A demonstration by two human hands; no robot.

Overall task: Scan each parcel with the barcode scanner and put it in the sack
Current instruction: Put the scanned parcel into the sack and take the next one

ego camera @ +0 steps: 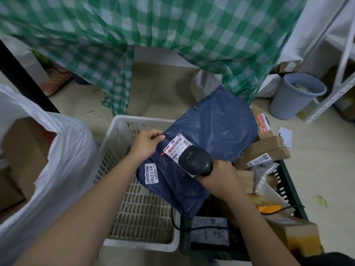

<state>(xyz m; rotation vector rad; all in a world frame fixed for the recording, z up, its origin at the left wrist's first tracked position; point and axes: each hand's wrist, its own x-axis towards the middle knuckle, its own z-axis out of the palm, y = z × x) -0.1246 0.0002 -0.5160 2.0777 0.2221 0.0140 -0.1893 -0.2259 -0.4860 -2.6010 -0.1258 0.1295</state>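
L hand (146,143) pinches the blue parcel (207,143) by its edge, propped above the white crate (123,131) w/ label up so the scanner (194,160), gripped in R hand (221,173), throws its red line on the barcode; sack (63,150) gapes at left.

Left hand (147,144) pinches blue parcel (209,135); right hand (221,172) aims scanner (194,159).

Your left hand (147,144) and right hand (223,174) are both bare, with no gloves, rings or watch. Both forearms are uncovered up to the bottom edge of the view, with no cuffs on them. By your right elbow, at the lower right corner, there is a patch of black cloth (330,259), perhaps your sleeve.
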